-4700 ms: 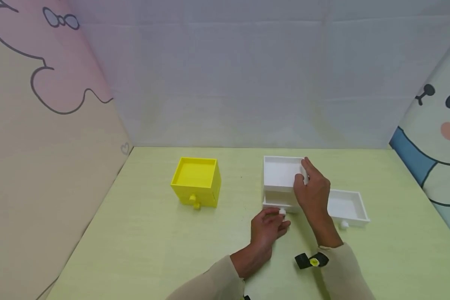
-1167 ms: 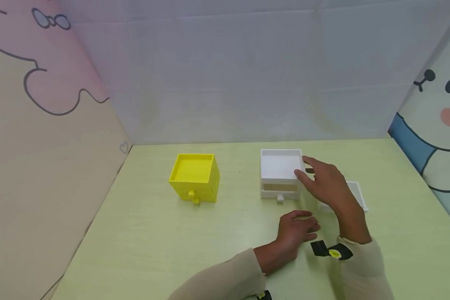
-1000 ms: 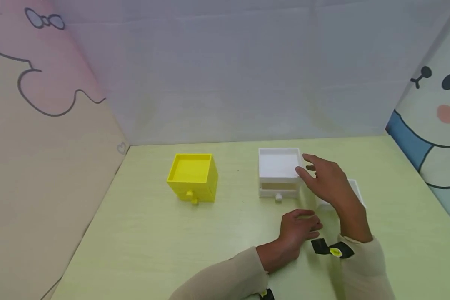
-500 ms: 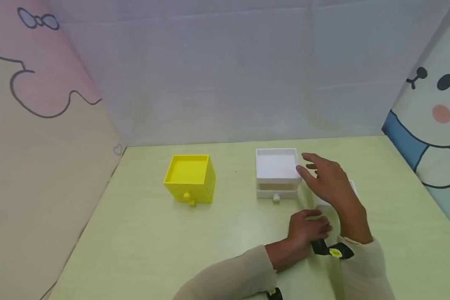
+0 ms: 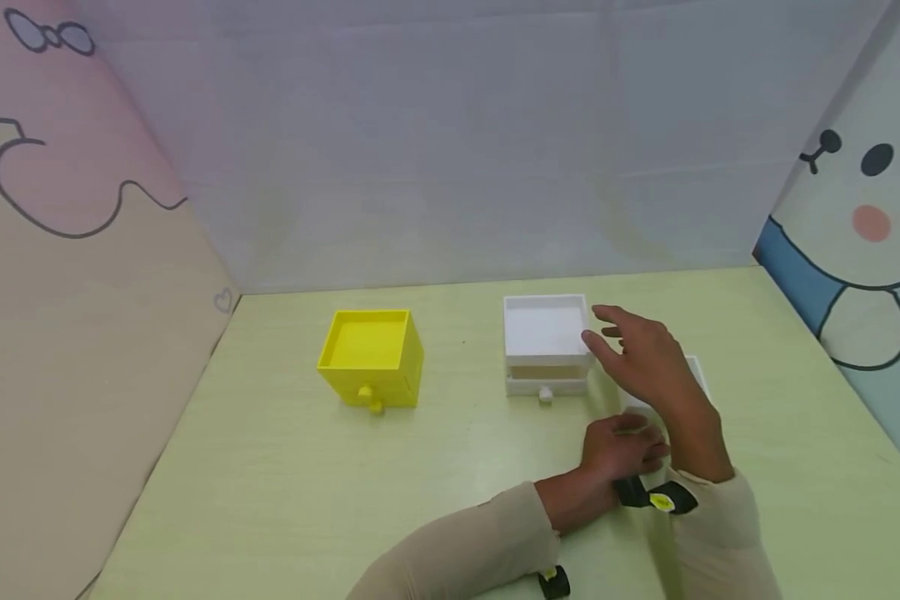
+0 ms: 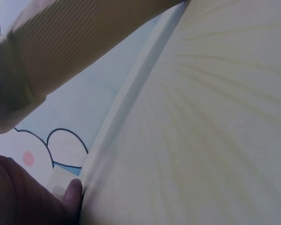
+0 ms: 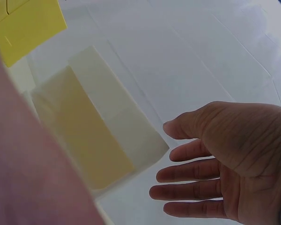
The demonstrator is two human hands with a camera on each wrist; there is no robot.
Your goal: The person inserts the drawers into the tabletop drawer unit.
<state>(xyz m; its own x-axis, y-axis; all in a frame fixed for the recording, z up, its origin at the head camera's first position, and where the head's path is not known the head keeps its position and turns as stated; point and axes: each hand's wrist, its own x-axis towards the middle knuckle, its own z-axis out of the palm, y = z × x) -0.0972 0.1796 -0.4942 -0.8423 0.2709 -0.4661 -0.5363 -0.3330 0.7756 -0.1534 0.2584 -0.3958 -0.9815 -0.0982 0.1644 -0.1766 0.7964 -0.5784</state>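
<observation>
A white two-level cabinet (image 5: 546, 327) stands right of the middle in the head view. Its upper slot gapes, and a lower drawer (image 5: 525, 387) with a small knob sits in it. My right hand (image 5: 645, 354) hovers at the cabinet's right side, fingers extended and thumb tip by the edge; the right wrist view has the fingers spread beside the corner. Beneath my right forearm, a loose white drawer (image 5: 695, 372) is partly covered. My left hand (image 5: 622, 450) is at that drawer's front, fingers loosely bent; its knob is hidden in the head view.
A yellow cabinet (image 5: 367, 342) with two knobs stands to the left on the pale green table (image 5: 292, 483). A white cloth (image 5: 420, 167) closes off the back. Printed side walls flank the table. My forearms cross closely, left under right.
Since the oldest frame, my left hand has left the lower drawer's knob, which now sits further in, and moved right to the loose drawer. My right hand has loosened from the cabinet.
</observation>
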